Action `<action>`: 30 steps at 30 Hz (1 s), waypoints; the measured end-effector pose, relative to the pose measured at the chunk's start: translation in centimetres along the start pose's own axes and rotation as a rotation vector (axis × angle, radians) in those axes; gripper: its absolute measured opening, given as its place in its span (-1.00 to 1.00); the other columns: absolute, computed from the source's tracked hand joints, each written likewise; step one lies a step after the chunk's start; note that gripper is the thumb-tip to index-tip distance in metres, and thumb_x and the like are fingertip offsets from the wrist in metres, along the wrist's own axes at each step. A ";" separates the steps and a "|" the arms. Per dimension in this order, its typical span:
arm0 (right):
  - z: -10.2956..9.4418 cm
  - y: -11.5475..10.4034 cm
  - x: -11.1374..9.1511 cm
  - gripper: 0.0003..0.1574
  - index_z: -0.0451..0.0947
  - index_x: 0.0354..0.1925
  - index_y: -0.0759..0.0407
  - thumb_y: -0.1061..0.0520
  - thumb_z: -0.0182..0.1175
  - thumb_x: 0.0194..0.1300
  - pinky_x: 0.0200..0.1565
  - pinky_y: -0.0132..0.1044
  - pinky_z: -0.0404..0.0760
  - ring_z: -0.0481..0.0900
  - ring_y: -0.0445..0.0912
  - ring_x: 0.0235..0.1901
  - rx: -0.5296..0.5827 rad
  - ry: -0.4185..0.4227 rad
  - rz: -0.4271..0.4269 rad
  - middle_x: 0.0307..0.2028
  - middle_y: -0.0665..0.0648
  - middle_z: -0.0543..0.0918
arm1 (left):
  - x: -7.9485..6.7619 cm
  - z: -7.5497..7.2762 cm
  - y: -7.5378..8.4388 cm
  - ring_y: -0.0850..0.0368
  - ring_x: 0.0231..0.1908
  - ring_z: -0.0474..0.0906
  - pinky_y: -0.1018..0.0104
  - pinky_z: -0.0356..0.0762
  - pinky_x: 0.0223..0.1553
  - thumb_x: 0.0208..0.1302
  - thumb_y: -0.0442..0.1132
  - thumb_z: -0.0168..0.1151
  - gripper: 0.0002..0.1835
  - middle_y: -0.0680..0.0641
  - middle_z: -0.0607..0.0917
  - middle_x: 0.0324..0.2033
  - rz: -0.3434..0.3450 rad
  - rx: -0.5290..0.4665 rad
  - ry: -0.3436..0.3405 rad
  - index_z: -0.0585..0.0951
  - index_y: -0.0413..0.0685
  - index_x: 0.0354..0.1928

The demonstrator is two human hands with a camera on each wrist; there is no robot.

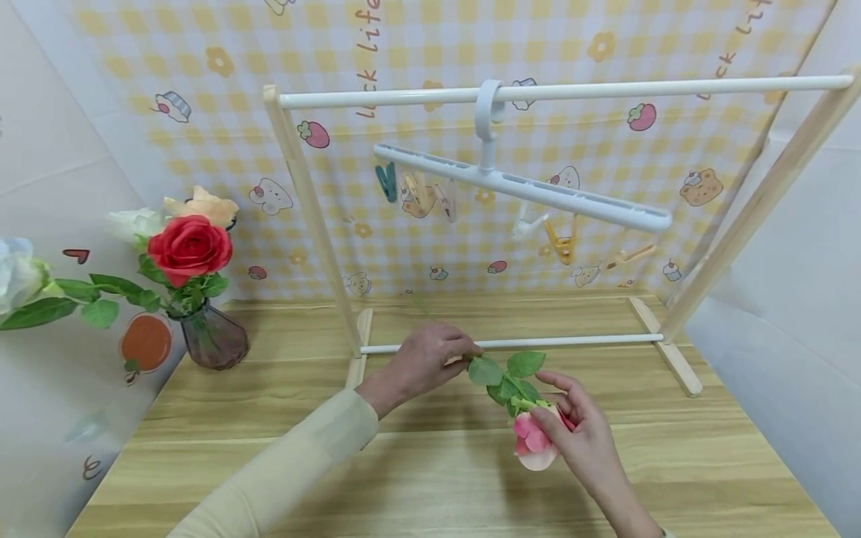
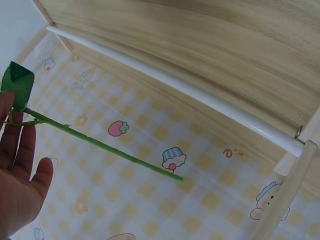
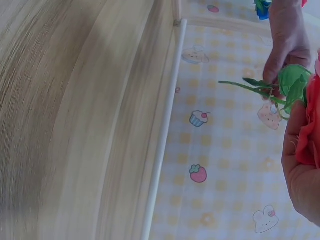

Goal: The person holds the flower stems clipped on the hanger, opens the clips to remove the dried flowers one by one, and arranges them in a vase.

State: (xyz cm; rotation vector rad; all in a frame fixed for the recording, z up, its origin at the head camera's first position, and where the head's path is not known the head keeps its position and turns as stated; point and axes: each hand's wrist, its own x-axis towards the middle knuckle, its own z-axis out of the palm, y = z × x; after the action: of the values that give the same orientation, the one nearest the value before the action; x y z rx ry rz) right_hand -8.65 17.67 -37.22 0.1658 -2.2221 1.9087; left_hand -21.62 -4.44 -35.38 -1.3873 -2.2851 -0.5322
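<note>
A pink artificial rose (image 1: 534,441) is held over the table between both hands, bloom toward the person and green leaves (image 1: 504,377) toward the rack. My left hand (image 1: 430,362) pinches the rose by its leafy stem. In the left wrist view the bare green stem (image 2: 105,146) runs out past that hand's fingers. My right hand (image 1: 581,437) holds the bloom, thumb across the petals. The bloom (image 3: 311,132) looks red in the right wrist view, where the right hand (image 3: 302,175) partly covers it.
A wooden rack with white rods (image 1: 417,96) stands behind the hands. A tilted pale blue hanger (image 1: 572,196) hangs on it, with several clothespins, one a green clothespin (image 1: 386,183), below. At left, a purple glass vase (image 1: 215,340) holds a red rose (image 1: 190,249) and paler flowers.
</note>
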 end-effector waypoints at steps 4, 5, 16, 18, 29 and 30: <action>0.1 -0.2 -0.1 -0.49 0.35 0.12 0.36 0.42 0.19 0.18 -0.69 -0.44 0.37 0.40 -0.36 -0.62 0.005 -0.002 0.032 -0.54 -0.11 0.61 | -0.4 0.2 0.1 0.24 -0.25 0.59 0.37 0.55 -0.17 0.00 -0.26 0.44 -0.78 0.12 0.68 -0.33 -0.010 0.007 -0.009 0.72 0.10 -0.24; 0.1 -0.2 -0.1 -0.49 0.36 0.12 0.35 0.41 0.19 0.18 -0.71 -0.42 0.35 0.37 -0.37 -0.64 -0.001 -0.003 0.038 -0.58 -0.12 0.56 | -0.5 0.3 0.1 0.24 -0.26 0.58 0.37 0.54 -0.17 0.00 -0.26 0.44 -0.79 0.12 0.67 -0.34 -0.012 0.008 0.003 0.72 0.10 -0.26; -0.2 -0.3 0.0 -0.64 0.42 0.10 0.31 0.26 -0.20 0.48 -0.58 -0.33 0.55 0.59 -0.26 -0.50 -0.029 0.018 -0.002 -0.35 -0.05 0.68 | -0.7 0.2 -0.1 0.30 -0.38 0.61 0.46 0.56 -0.28 -0.03 -0.26 0.46 -0.85 0.17 0.68 -0.40 -0.012 0.064 0.167 0.72 0.12 -0.37; -0.2 -0.4 0.0 -0.59 0.43 0.10 0.29 0.21 -0.29 0.52 -0.52 -0.31 0.58 0.62 -0.24 -0.42 -0.034 0.026 -0.005 -0.31 -0.04 0.68 | -0.8 0.1 -0.1 0.30 -0.37 0.62 0.46 0.56 -0.28 -0.02 -0.26 0.46 -0.86 0.17 0.69 -0.39 -0.017 0.070 0.181 0.71 0.12 -0.37; -0.3 0.1 0.0 -0.45 0.48 0.00 -0.01 0.12 -0.49 0.55 -0.27 -0.38 0.63 0.64 -0.25 -0.30 0.203 0.005 -0.125 -0.27 -0.04 0.65 | -1.8 -0.6 -0.4 0.31 -0.44 0.64 0.47 0.56 -0.40 -0.04 -0.30 0.46 -0.84 0.14 0.70 -0.41 -0.106 0.037 0.239 0.69 0.06 -0.38; -0.4 0.2 0.1 -0.45 0.47 0.01 0.05 0.13 -0.51 0.55 -0.27 -0.36 0.64 0.65 -0.22 -0.29 0.220 -0.017 -0.145 -0.27 -0.01 0.65 | -2.0 -0.7 -0.4 0.31 -0.43 0.64 0.48 0.56 -0.40 -0.04 -0.31 0.46 -0.84 0.13 0.70 -0.41 -0.118 0.022 0.241 0.69 0.06 -0.38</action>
State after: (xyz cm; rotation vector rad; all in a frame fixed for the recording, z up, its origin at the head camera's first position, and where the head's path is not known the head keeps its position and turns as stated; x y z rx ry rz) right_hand -8.76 18.07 -37.33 0.3677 -1.9467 2.0718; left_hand -21.08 -6.46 -35.88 -1.1159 -2.1783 -0.6708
